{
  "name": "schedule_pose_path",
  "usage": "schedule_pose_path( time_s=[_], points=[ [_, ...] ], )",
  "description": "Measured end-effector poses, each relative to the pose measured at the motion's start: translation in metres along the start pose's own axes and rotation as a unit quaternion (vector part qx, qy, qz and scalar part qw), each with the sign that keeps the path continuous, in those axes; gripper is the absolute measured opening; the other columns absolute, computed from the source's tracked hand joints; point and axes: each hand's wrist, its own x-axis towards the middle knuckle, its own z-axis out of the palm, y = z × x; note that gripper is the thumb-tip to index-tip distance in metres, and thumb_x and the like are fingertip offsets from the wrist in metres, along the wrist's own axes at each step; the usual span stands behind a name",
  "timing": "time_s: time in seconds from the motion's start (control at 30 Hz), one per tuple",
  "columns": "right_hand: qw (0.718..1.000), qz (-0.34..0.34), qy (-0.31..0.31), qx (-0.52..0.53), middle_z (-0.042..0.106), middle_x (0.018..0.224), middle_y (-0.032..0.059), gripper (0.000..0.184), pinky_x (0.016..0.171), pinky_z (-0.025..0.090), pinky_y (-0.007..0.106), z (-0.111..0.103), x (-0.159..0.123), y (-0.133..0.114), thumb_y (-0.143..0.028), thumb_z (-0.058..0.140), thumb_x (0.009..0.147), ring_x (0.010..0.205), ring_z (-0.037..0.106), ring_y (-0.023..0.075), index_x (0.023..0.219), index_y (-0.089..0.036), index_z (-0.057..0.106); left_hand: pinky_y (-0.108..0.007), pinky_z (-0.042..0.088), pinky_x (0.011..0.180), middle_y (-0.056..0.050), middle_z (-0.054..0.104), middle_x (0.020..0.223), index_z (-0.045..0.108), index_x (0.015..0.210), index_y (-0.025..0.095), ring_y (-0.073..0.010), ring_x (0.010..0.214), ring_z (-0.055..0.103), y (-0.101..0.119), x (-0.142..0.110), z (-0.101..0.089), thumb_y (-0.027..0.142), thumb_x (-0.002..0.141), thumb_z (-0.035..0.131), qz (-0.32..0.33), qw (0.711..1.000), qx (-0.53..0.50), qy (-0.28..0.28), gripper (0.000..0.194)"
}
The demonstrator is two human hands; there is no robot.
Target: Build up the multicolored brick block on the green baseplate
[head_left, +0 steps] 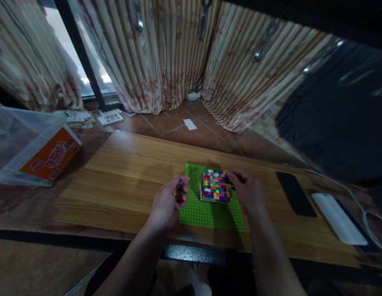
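The brick cube (215, 185) sits on the green baseplate (209, 216). Right hand (248, 191) grips the cube's right side; left hand (168, 203), left of it, clutches loose bricks (179, 190). Light, rigid, probably crumbles under pressure; best held by opposite faces.

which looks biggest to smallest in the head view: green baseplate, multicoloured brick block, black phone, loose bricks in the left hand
1. green baseplate
2. multicoloured brick block and black phone: look alike in size, not ranked
3. loose bricks, held in the left hand
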Motion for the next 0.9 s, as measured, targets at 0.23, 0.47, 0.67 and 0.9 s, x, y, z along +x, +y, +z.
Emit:
schedule_pose_path(
  time_s=[0.23,0.47,0.67,0.9],
  points=[
    [1.000,0.006,-0.019,0.002,0.074,0.081,0.0081,0.037,0.067,0.051,0.033,0.000,0.000,0.003,-0.048,0.063,0.075,0.071,0.066,0.0206,0.087,-0.015,0.074,-0.017,0.033,0.047,0.000,0.056,0.065,0.069,0.088,0.010,-0.0056,0.049,0.045,-0.002,0.000,0.003,0.023,0.074,0.061,0.017,1.000,0.022,-0.004,0.021],
    [0.990,-0.121,0.069,-0.020,0.071,0.082,0.0074,0.029,0.068,0.051,0.031,0.000,-0.015,-0.014,-0.043,0.058,0.086,0.074,0.065,0.0196,0.085,-0.017,0.072,-0.018,0.034,0.053,-0.001,0.061,0.069,0.071,0.087,0.012,-0.0050,0.052,0.046,-0.006,-0.003,0.002,0.023,0.067,0.073,0.032,0.997,0.037,-0.057,0.024],
    [0.964,-0.254,-0.067,0.036,0.068,0.101,0.0047,0.015,0.082,0.052,0.032,0.019,-0.041,-0.039,-0.031,0.059,0.089,0.094,0.065,0.0181,0.094,-0.024,0.072,-0.018,0.030,0.052,0.001,0.057,0.067,0.071,0.081,0.012,-0.0045,0.053,0.045,-0.008,-0.002,0.001,0.036,0.066,0.079,0.028,0.995,0.051,-0.076,0.029],
    [0.947,-0.288,-0.140,0.025,0.067,0.106,0.0050,0.015,0.090,0.050,0.035,0.031,-0.048,-0.044,-0.031,0.063,0.088,0.103,0.063,0.0192,0.100,-0.026,0.070,-0.018,0.029,0.051,0.004,0.053,0.062,0.062,0.070,0.015,-0.0048,0.052,0.043,-0.008,-0.004,0.003,0.043,0.063,0.082,0.016,0.995,0.050,-0.085,0.035]
  ],
)
